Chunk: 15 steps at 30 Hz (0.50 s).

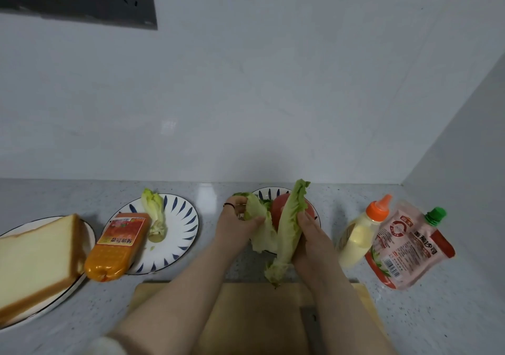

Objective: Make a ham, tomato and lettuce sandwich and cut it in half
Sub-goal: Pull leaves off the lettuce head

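Lettuce is the business in hand: 2 leaves are held up just below the centre of the frame, above the speckled counter [437,313], between the board in front and the plate at the back. The left hand [237,219] curls its fingers round a pale leaf [258,218], which is crumpled and drooping. The right hand [310,236] holds a long leaf [291,218] nearly upright. Its fingers lie fairly straight along the rib and its thumb is hidden behind, so how firmly it pinches cannot be told. The leaves meet low down, which suggests they are being parted or sorted before going on the sandwich.

Directly behind them a tomato [277,208] sits on a blue-patterned plate [263,191], partly masked by the long leaf. At lower centre a wooden cutting board [246,316] lies under the forearms with a knife blade [310,319] on it, handy for slicing. At centre left another patterned plate [180,218] carries the lettuce heart [155,212] and the wrapped ham [117,248], whose lower end overhangs the rim. At far left, stacked bread [35,259] waits on a white plate [90,234]. Right of the hands, a squeeze bottle [358,234] of pale sauce and a red sauce pouch [407,248] sit side by side. The ingredients ring the board within reach, and nothing appears assembled yet.
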Each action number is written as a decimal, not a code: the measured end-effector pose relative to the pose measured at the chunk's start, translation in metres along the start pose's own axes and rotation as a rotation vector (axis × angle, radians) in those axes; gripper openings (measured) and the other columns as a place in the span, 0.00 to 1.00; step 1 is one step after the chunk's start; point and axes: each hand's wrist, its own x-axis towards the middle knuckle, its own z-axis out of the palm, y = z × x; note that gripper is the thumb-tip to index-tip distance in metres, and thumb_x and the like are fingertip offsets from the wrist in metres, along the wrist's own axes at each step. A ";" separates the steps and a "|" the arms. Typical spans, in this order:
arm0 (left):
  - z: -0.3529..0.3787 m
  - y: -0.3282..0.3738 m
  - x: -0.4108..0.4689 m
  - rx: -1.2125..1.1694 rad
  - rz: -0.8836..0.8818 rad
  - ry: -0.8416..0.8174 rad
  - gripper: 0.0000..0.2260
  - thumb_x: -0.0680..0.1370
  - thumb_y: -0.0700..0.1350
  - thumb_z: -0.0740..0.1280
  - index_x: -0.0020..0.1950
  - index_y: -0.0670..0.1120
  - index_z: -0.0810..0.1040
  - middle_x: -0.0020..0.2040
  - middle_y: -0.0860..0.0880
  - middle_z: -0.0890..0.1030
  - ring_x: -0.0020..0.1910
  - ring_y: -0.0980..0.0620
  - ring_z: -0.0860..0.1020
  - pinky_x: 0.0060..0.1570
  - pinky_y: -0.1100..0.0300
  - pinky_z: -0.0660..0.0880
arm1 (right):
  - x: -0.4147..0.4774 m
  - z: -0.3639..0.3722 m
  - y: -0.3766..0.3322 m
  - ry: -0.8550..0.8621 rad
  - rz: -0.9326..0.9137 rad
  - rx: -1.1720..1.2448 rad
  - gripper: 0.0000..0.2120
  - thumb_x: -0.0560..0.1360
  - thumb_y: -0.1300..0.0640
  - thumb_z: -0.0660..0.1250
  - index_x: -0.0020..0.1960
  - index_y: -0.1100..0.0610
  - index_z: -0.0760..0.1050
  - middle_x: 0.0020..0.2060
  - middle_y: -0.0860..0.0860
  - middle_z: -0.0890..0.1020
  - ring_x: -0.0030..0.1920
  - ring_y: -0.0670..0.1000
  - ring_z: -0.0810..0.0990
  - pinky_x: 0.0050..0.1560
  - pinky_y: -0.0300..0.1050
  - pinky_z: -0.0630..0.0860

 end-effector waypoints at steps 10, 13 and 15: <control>0.021 -0.027 0.044 0.584 0.072 0.020 0.21 0.73 0.46 0.68 0.65 0.45 0.70 0.64 0.45 0.72 0.62 0.47 0.69 0.59 0.59 0.65 | 0.018 -0.010 -0.004 0.078 -0.049 -0.046 0.08 0.77 0.59 0.59 0.47 0.49 0.76 0.39 0.48 0.84 0.41 0.48 0.82 0.35 0.42 0.76; 0.017 -0.028 0.044 0.928 0.075 0.027 0.26 0.72 0.57 0.67 0.66 0.47 0.69 0.64 0.47 0.68 0.63 0.47 0.65 0.61 0.57 0.62 | 0.018 -0.006 -0.002 0.052 -0.081 -0.072 0.09 0.77 0.60 0.60 0.47 0.50 0.77 0.38 0.46 0.85 0.41 0.46 0.82 0.39 0.42 0.76; 0.011 -0.023 0.038 0.964 0.070 0.052 0.26 0.73 0.58 0.65 0.66 0.47 0.68 0.64 0.47 0.68 0.63 0.46 0.65 0.61 0.56 0.62 | 0.017 -0.002 0.000 0.065 -0.100 -0.121 0.08 0.76 0.59 0.61 0.49 0.51 0.77 0.42 0.49 0.84 0.44 0.48 0.82 0.42 0.43 0.76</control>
